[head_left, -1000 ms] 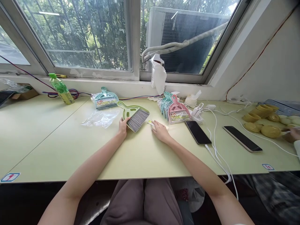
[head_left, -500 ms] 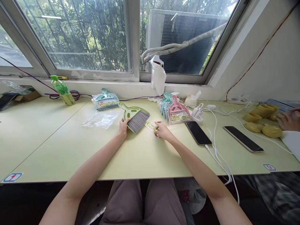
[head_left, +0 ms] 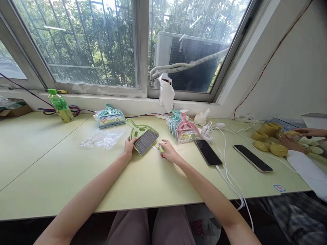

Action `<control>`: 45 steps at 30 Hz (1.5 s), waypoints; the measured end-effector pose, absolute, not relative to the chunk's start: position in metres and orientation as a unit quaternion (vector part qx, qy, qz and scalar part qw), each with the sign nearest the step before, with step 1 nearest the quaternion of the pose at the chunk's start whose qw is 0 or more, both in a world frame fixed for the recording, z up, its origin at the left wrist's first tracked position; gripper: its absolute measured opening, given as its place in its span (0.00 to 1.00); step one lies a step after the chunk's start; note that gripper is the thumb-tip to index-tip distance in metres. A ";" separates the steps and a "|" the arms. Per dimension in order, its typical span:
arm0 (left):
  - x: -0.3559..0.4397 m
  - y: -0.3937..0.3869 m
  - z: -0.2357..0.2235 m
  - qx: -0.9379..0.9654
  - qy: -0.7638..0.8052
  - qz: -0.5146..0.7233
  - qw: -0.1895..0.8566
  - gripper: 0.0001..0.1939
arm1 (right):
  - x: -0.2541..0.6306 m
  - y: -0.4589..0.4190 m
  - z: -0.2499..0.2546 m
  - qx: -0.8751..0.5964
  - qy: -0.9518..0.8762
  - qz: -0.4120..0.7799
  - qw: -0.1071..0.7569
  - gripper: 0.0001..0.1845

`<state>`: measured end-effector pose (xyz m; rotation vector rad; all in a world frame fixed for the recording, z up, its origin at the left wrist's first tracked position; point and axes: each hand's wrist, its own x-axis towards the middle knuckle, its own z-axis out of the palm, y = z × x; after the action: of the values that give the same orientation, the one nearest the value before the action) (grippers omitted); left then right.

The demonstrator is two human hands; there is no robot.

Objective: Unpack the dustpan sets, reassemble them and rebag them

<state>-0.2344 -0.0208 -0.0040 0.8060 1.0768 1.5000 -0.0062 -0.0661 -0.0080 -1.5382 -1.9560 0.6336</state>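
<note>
My left hand (head_left: 129, 149) grips the left side of a light green dustpan (head_left: 138, 129) with a grey-bristled brush (head_left: 146, 141) lying against it. The handle end points away from me, up and to the left. Just right of the bristles, a small printed label card (head_left: 157, 147) lies on the table. Over that card is my right hand (head_left: 169, 151), fingers apart and curved, covering part of it. Whether the fingertips touch the card is hard to tell.
Bagged teal dustpan sets (head_left: 109, 116) stand at the back left near a crumpled plastic bag (head_left: 103, 139) and a green bottle (head_left: 60, 105). Teal and pink sets (head_left: 187, 128), a phone (head_left: 208, 152), white cables and another phone (head_left: 252, 158) lie right. A co-worker's hands handle yellow pieces (head_left: 278, 150).
The view has shifted slightly, so everything sits lower and further left. My right index finger has lifted a little from the card. The dustpan stays in my left hand.
</note>
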 end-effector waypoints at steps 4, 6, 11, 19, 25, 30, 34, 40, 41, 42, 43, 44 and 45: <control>-0.236 -0.019 -0.007 0.341 0.455 0.623 0.536 0.17 | -0.005 -0.064 -0.007 -0.582 -0.701 0.279 0.303 0.29; -0.236 -0.019 -0.007 0.344 0.455 0.621 0.538 0.18 | -0.002 -0.061 -0.005 -0.588 -0.689 0.293 0.305 0.30; -0.235 -0.022 -0.003 0.340 0.454 0.619 0.543 0.17 | 0.004 -0.057 -0.002 -0.602 -0.676 0.300 0.302 0.33; -0.235 -0.024 -0.002 0.329 0.456 0.626 0.540 0.15 | 0.003 -0.067 0.011 -0.590 -0.734 0.231 0.245 0.12; -0.234 -0.023 0.001 0.289 0.424 0.649 0.561 0.15 | 0.003 -0.074 0.020 -0.610 -0.750 0.135 0.216 0.05; -0.234 -0.022 0.002 0.260 0.385 0.682 0.565 0.21 | 0.000 -0.079 0.031 -0.651 -0.720 0.123 0.208 0.05; -0.233 -0.023 0.001 0.251 0.365 0.691 0.571 0.26 | -0.002 -0.081 0.036 -0.666 -0.701 0.107 0.230 0.08; -0.232 -0.028 0.004 0.273 0.349 0.708 0.550 0.26 | -0.002 -0.074 0.029 -0.599 -0.675 0.201 0.382 0.11; -0.231 -0.030 0.005 0.275 0.348 0.708 0.550 0.26 | -0.003 -0.073 0.028 -0.567 -0.657 0.260 0.423 0.14; -0.228 -0.033 0.005 0.275 0.347 0.708 0.551 0.26 | -0.004 -0.071 0.027 -0.536 -0.635 0.324 0.453 0.17; -0.225 -0.037 0.006 0.273 0.346 0.708 0.552 0.26 | -0.005 -0.070 0.027 -0.508 -0.612 0.384 0.470 0.20; -0.220 -0.041 0.006 0.269 0.347 0.707 0.555 0.26 | -0.006 -0.070 0.027 -0.487 -0.591 0.433 0.476 0.23; -0.215 -0.046 0.006 0.267 0.347 0.703 0.560 0.26 | -0.006 -0.070 0.027 -0.473 -0.576 0.469 0.475 0.24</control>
<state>-0.2150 -0.0459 0.0058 0.6289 0.8182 1.6579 -0.0064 -0.0697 0.0273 -1.1570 -1.4078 1.1458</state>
